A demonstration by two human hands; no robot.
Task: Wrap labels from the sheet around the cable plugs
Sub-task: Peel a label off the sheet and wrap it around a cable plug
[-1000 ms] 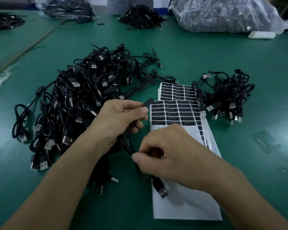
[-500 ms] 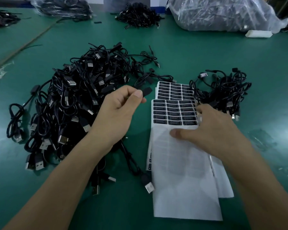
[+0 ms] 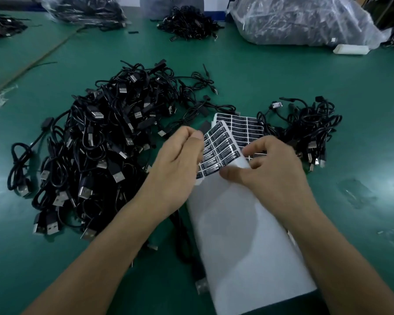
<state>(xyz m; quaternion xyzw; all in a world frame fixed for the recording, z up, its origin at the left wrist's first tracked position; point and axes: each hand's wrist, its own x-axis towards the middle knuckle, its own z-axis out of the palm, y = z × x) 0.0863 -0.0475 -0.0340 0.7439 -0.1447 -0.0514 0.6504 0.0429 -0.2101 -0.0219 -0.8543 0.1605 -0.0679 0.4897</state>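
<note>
Both hands meet over the middle of the green desk (image 3: 259,76). My left hand (image 3: 178,162) pinches thumb against forefinger on a small black plug (image 3: 204,127); only its tip pokes out past my fingertips. My right hand (image 3: 271,169) grips the label sheet (image 3: 237,235), thumb on the white part and fingers curled over the bent-up far end, so the rows of black labels (image 3: 221,148) tilt toward my left hand. Their print is too small to read. A second sheet (image 3: 243,126) lies underneath, mostly covered. A black cable (image 3: 183,237) emerges from under my left forearm and ends in a USB plug (image 3: 201,286) at the sheet's near left edge; I cannot tell whether it belongs to the pinched plug. A large cable pile (image 3: 100,155) lies left, and a smaller bunch (image 3: 305,133) lies right, partly behind my right hand. The far plastic bags (image 3: 300,21) are cut off by the frame.
</note>
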